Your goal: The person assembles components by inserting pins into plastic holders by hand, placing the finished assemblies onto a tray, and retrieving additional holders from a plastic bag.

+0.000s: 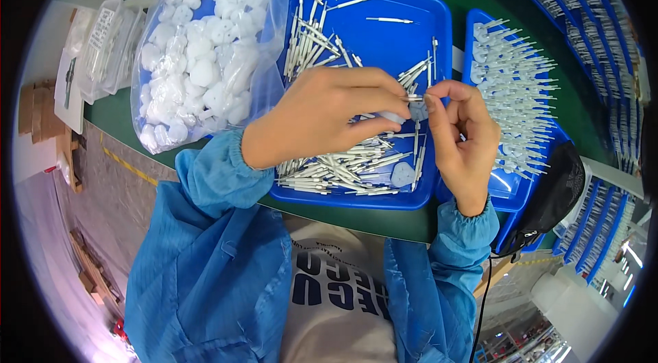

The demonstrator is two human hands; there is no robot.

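My left hand [336,106] reaches over a blue tray [442,27], its fingers closed on a thin white stick [414,98] with a metallic part. The fingertips of my right hand [466,137] pinch the other end of the stick. A white plastic disc [392,117] shows between the thumb and fingers of my left hand; whether it is gripped, I cannot tell. Another pale disc [419,111] is just below the stick. Many loose white sticks [336,170] lie in the tray under my hands, and a pale, holed disc [403,174] rests near its lower right corner.
At the left, a clear bag [202,54] full of white plastic discs leans by the tray. A second blue tray [504,185] at the right holds rows of sticks set in discs. A black pouch [554,191] lies beside it. Loaded blue racks [582,20] stand far right.
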